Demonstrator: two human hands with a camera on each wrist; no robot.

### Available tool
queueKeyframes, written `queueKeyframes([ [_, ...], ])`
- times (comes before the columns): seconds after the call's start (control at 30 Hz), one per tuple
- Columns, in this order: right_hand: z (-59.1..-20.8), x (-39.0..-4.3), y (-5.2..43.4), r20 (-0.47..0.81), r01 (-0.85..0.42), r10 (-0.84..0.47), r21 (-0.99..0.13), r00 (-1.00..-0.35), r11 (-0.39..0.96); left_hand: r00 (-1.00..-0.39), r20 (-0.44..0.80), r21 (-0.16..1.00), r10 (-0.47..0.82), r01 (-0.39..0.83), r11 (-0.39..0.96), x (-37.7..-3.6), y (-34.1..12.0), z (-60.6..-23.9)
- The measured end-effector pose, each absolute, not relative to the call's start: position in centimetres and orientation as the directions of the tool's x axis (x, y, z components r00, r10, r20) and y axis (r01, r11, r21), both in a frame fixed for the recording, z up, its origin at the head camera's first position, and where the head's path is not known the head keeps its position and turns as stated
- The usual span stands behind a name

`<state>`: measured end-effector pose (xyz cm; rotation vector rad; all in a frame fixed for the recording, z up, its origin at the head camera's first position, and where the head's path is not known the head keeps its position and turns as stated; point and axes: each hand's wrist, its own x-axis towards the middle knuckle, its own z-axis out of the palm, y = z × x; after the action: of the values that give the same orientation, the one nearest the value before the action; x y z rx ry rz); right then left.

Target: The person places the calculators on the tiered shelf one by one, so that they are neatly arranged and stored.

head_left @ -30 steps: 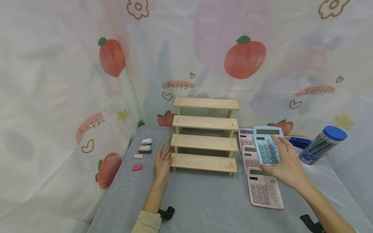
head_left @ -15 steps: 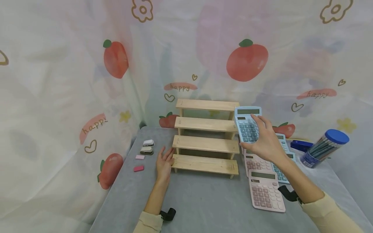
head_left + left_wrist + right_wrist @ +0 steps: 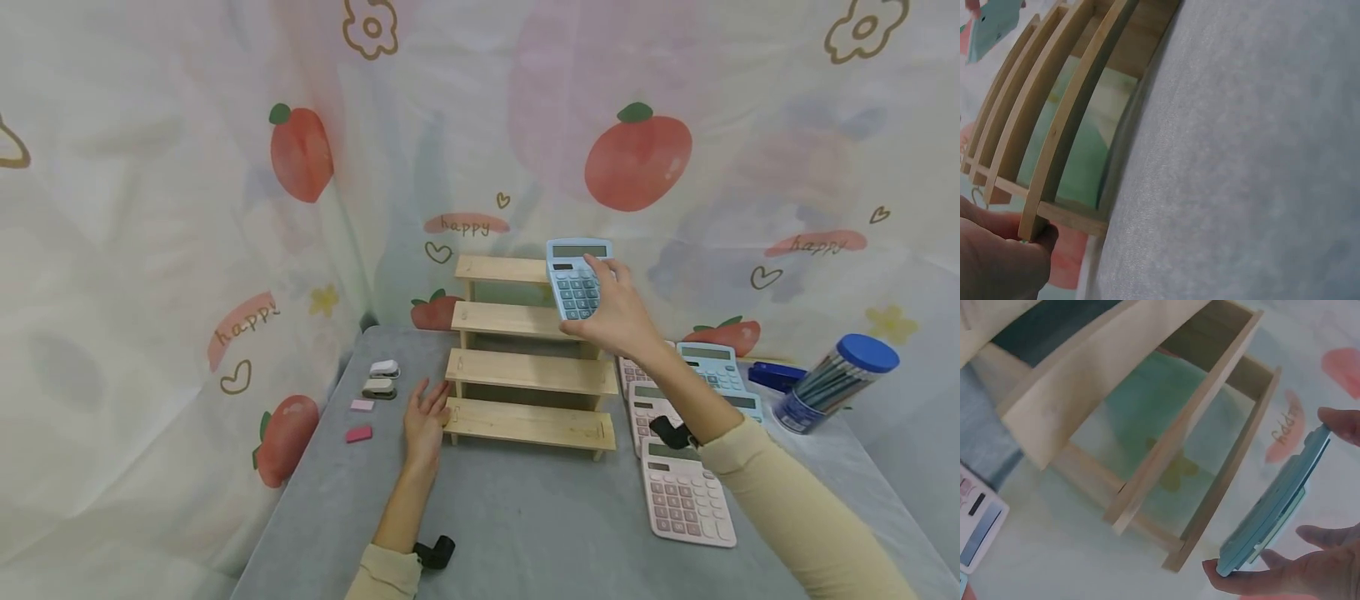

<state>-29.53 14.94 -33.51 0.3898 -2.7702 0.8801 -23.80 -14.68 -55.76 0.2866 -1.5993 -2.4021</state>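
Observation:
A pale wooden four-step display rack (image 3: 525,371) stands upright near the back of the table. My left hand (image 3: 423,425) is at its left end; in the left wrist view, thumb and fingers pinch the end of the lowest board (image 3: 1054,137). My right hand (image 3: 622,317) holds a light blue calculator (image 3: 576,287) by its edges, in front of the right part of the upper steps. From the right wrist view, the calculator (image 3: 1275,503) shows edge-on between thumb and fingertips, apart from the top board (image 3: 1225,478).
Several pink calculators (image 3: 690,504) lie overlapping right of the rack, with blue calculators (image 3: 708,358) beside them. Farther right are a dark blue object (image 3: 776,375) and a blue-lidded tub of pencils (image 3: 832,387). Two small staplers (image 3: 380,387) and two erasers (image 3: 358,434) lie at left.
My right hand has carried the blue calculator left and up, from over the calculators to the rack's upper steps. My left hand has stayed at the lowest step.

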Motion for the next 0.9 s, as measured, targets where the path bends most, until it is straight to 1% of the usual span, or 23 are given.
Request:
queueKeyframes([
  [0.17, -33.2, -31.6, 12.1, 0.266, -0.312, -0.189, -0.568, -0.945, 0.762, -0.950, -0.032, 0.930, -0.312, 0.086, -0.358, -23.8, -14.6, -55.9],
  [0.43, -33.4, -34.6, 8.0, 0.271, -0.305, -0.176, -0.572, -0.946, 0.761, -0.949, -0.035, 0.930, -0.312, 0.083, -0.357, -23.7, -14.5, -55.8],
  [0.63, -33.8, -36.0, 5.1, 0.287, -0.304, -0.162, -0.567, -0.944, 0.766, -0.951, -0.029, 0.926, -0.307, 0.090, -0.366, -23.7, -14.5, -55.9],
  [0.9, -34.5, -37.0, 1.5, 0.297, -0.262, -0.109, -0.546, -0.949, 0.796, -0.952, -0.028, 0.928, -0.306, 0.089, -0.362, -23.7, -14.5, -55.7],
])
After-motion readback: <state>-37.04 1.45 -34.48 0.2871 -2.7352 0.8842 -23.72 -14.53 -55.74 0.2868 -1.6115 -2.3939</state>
